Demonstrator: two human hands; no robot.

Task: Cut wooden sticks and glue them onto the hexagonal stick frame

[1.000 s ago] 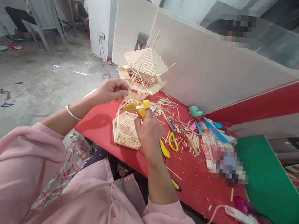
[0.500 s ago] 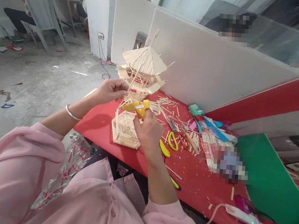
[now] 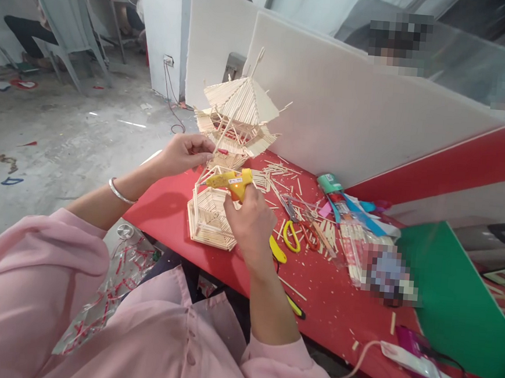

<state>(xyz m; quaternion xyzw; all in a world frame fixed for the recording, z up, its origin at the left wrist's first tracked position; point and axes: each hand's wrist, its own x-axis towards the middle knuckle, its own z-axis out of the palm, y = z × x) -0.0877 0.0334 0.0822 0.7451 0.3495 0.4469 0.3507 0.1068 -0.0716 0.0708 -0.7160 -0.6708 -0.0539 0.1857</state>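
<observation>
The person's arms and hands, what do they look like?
Loose, puffy pink sleeves stop partway down the forearms. The left hand and right hand wear no gloves. A shiny silver bangle circles the left forearm.

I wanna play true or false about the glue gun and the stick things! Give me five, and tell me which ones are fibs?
1. The right hand holds the glue gun. True.
2. The glue gun is blue. False: it is yellow.
3. The left hand has a bracelet at its wrist. True.
4. The left hand holds the yellow scissors. False: the scissors lie on the table.
5. The tower stands behind the stick base. True.
</observation>
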